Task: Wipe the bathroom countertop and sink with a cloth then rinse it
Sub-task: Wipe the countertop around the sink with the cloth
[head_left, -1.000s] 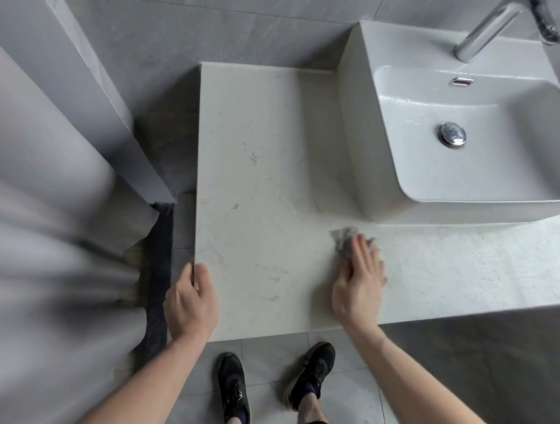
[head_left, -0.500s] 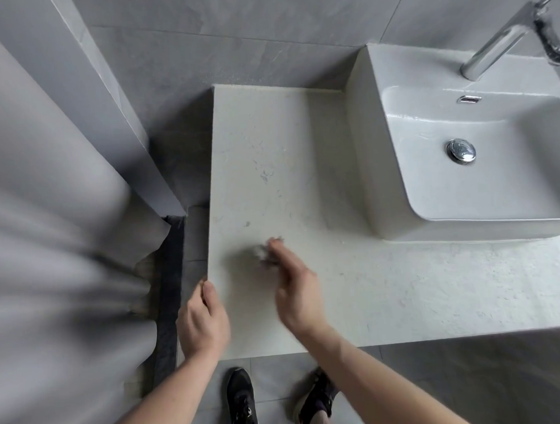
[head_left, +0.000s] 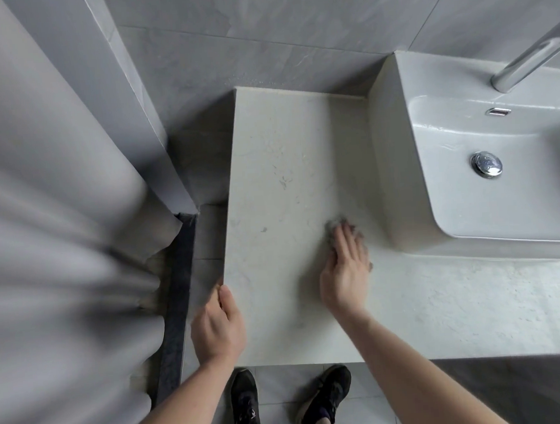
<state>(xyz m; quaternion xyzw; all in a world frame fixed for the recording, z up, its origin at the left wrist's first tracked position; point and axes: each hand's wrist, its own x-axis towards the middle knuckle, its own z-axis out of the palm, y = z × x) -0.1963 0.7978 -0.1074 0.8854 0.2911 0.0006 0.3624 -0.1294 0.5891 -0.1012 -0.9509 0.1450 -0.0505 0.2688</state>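
Observation:
A pale stone countertop [head_left: 289, 165] runs from the left edge to under a white vessel sink [head_left: 400, 158] at the right. My right hand [head_left: 344, 270] lies flat on the counter and presses a small grey cloth [head_left: 333, 226], which peeks out past the blurred fingertips, close to the sink's front left corner. My left hand [head_left: 218, 327] grips the counter's front left edge with the thumb on top. The sink has a chrome drain plug [head_left: 486, 164] and a chrome faucet [head_left: 525, 62] at the back.
A grey shower curtain [head_left: 53, 225] hangs at the left, beside a tiled partition [head_left: 127, 90]. A dark threshold strip [head_left: 176, 303] lies on the floor below it. My black shoes [head_left: 248, 407] stand on the floor tiles under the counter's front edge.
My right hand swept the cloth left across the counter, then back right toward the sink. The left hand kept its grip on the counter edge. The view shifted.

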